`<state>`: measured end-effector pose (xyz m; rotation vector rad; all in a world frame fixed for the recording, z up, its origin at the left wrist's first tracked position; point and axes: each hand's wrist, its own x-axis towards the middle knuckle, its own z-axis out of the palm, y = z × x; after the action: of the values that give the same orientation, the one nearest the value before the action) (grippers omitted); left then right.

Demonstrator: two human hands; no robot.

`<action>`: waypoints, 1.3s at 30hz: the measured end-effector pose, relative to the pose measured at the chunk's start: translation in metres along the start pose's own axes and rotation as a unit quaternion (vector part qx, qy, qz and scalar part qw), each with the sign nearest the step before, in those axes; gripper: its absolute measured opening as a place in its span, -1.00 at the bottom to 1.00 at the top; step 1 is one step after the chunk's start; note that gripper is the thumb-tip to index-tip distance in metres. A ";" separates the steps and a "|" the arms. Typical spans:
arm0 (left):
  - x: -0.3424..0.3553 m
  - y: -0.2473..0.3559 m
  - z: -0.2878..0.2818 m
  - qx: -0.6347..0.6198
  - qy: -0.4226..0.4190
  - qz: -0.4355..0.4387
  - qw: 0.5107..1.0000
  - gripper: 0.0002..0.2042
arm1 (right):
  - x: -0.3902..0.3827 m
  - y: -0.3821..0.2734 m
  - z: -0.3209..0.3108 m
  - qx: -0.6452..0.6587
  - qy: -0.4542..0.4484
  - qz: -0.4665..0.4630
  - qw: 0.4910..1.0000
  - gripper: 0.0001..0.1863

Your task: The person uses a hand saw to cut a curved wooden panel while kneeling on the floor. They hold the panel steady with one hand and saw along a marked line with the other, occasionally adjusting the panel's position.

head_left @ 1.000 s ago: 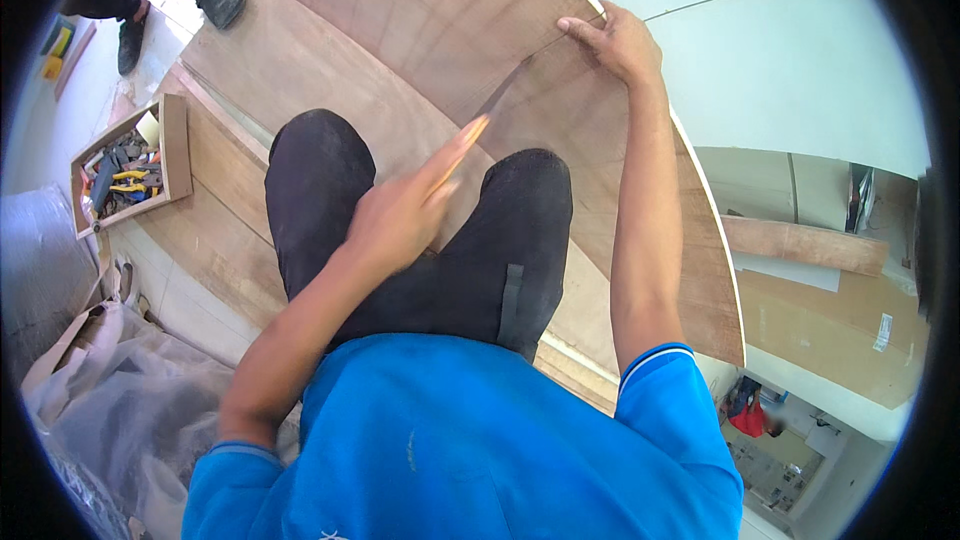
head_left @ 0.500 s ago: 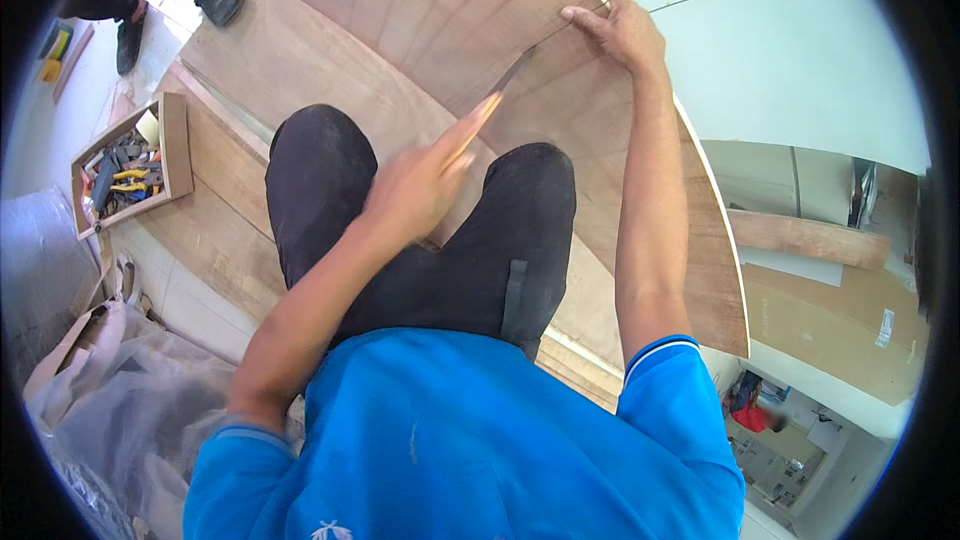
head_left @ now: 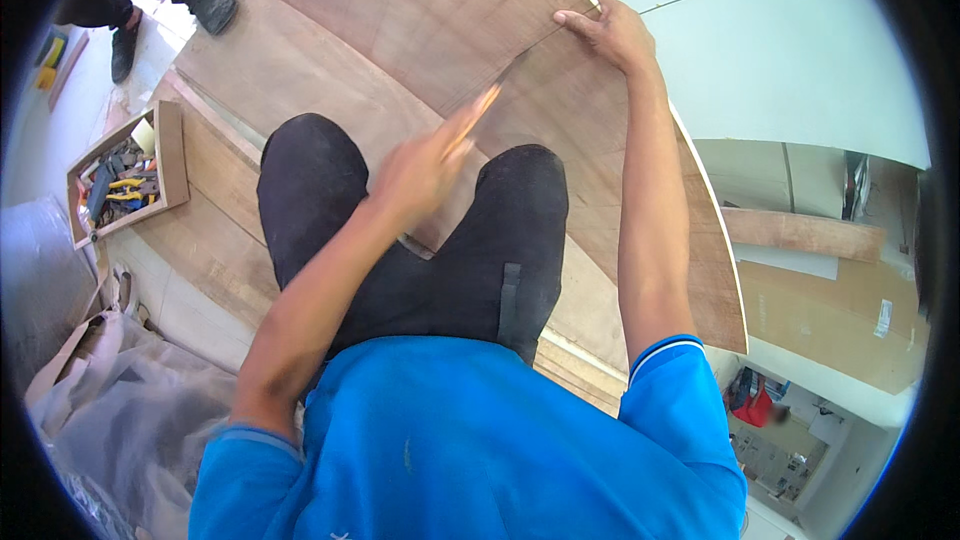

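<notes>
Hands (head_left: 415, 176) on tool (head_left: 481, 113) and panel (head_left: 585, 115), left moved forward

Left hand (head_left: 415, 180) grips a tool (head_left: 484, 107) (saw, perhaps) against plywood (head_left: 400, 10).

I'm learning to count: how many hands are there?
2: the left hand grips a wooden-handled tool; the right hand holds the board by its edge. Others may be hidden.
</notes>
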<state>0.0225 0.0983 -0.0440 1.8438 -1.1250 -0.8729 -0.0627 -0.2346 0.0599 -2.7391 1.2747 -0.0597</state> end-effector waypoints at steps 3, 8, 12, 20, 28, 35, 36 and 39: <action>-0.124 0.015 -0.045 -0.056 -0.001 0.019 0.998 -0.50 | -0.014 0.015 -0.001 -0.010 0.033 0.014 0.999 -0.19; -0.068 -0.006 -0.016 0.001 0.003 0.045 0.999 -0.51 | -0.016 0.011 -0.018 -0.021 -0.023 0.041 0.999 -0.05; 0.073 0.017 0.006 0.029 0.034 0.040 0.998 -0.47 | -0.002 -0.021 -0.010 -0.025 -0.028 0.012 0.999 -0.09; -0.123 0.041 -0.062 -0.015 -0.024 -0.012 1.000 -0.49 | -0.022 -0.001 -0.015 -0.020 -0.026 0.036 0.999 -0.09; 0.066 0.004 0.013 -0.010 0.037 0.045 0.998 -0.46 | -0.007 -0.021 0.001 -0.040 0.045 -0.016 0.998 -0.11; -0.125 0.034 -0.052 -0.057 0.008 0.024 0.998 -0.45 | -0.024 -0.002 -0.023 0.011 -0.063 0.051 0.997 -0.12; -0.122 0.027 -0.051 -0.056 0.008 0.028 0.998 -0.46 | -0.024 -0.003 -0.024 0.001 -0.053 0.050 0.997 -0.12; -0.061 0.000 -0.010 -0.026 -0.004 0.040 0.999 -0.48 | -0.027 0.012 -0.020 -0.022 -0.016 0.050 0.998 -0.12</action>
<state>0.0086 0.1565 -0.0302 1.7424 -1.1622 -0.8554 -0.0912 -0.2233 0.0785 -2.6952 1.4195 0.0202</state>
